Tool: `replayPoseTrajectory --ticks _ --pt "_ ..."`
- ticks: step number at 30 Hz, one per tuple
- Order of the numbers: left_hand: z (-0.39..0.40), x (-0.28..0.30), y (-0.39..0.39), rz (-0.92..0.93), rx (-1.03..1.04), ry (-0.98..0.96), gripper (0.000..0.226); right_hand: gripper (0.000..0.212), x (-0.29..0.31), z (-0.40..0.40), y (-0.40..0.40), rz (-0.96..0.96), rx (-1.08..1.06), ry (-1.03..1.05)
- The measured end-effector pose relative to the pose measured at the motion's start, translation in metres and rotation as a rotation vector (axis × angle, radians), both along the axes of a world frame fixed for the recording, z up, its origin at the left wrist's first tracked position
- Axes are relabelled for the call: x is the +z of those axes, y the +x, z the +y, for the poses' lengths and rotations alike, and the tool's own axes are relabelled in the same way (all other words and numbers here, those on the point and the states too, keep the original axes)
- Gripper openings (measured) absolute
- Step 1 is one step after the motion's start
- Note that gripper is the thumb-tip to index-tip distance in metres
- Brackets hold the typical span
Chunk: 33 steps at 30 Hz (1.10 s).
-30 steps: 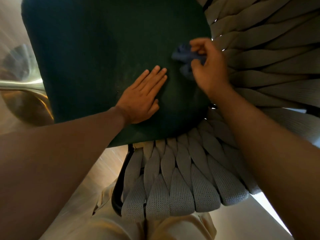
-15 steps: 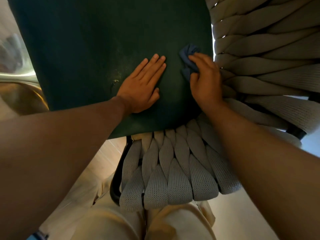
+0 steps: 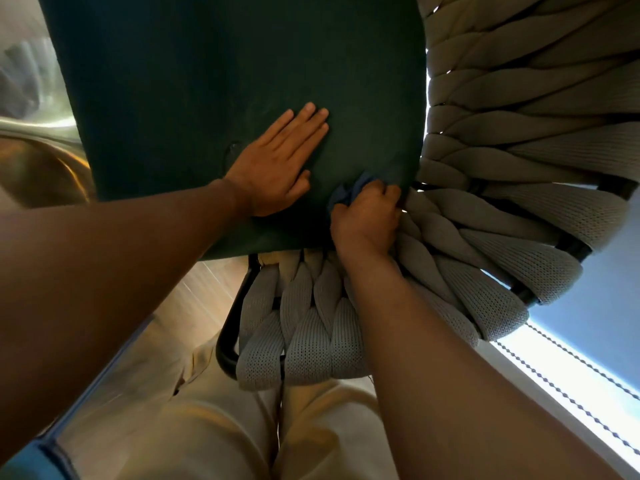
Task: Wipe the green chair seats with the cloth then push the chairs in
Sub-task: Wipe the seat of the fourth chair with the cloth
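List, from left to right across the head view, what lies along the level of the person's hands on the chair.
Bare green seat → left hand, flat on it → blue cloth → right hand gripping it → grey woven chair back.

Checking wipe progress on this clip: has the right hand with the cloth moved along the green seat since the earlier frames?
Yes. The right hand with the blue cloth has slid toward the person along the green seat beside the woven backrest, reaching its near corner.

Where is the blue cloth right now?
In the head view, the blue cloth is bunched under the right hand at the green seat's near-right corner, beside the woven chair back.
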<state>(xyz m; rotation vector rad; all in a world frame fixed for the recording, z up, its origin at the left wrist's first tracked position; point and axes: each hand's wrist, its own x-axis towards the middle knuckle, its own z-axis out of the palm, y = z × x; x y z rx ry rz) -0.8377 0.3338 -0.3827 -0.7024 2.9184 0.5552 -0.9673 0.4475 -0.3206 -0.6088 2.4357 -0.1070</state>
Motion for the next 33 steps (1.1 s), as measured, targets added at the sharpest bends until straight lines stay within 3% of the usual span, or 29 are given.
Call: replayPoseTrajectory --ticks 3,8,12,22,26,30,33 --pt "0.012 0.005 0.020 0.016 0.059 0.005 0.073 0.037 0.001 -0.002 -0.016 -0.097 0.004 -0.087" --pt "0.036 0.006 0.053 -0.004 0.056 -0.011 0.070 0.040 0.002 -0.017 -0.054 0.131 -0.135 -0.300" --pt "0.049 -0.004 0.065 -0.043 -0.022 -0.014 0.070 0.054 -0.006 -0.015 -0.043 0.058 -0.113 -0.029" --pt "0.050 0.007 0.079 0.035 0.044 -0.013 0.066 0.035 0.004 -0.004 0.017 -0.204 0.270 0.185" --pt "0.056 0.014 0.110 0.020 0.285 0.007 0.068 0.020 0.022 -0.024 0.025 -0.237 0.307 -0.070" --pt "0.063 0.018 0.137 0.014 0.607 -0.018 0.069 0.026 0.026 -0.062 0.033 -0.191 0.388 -0.455" --pt "0.066 0.013 0.151 -0.013 0.713 -0.049 0.068 0.038 0.003 -0.088 0.039 -0.073 0.493 -0.603"
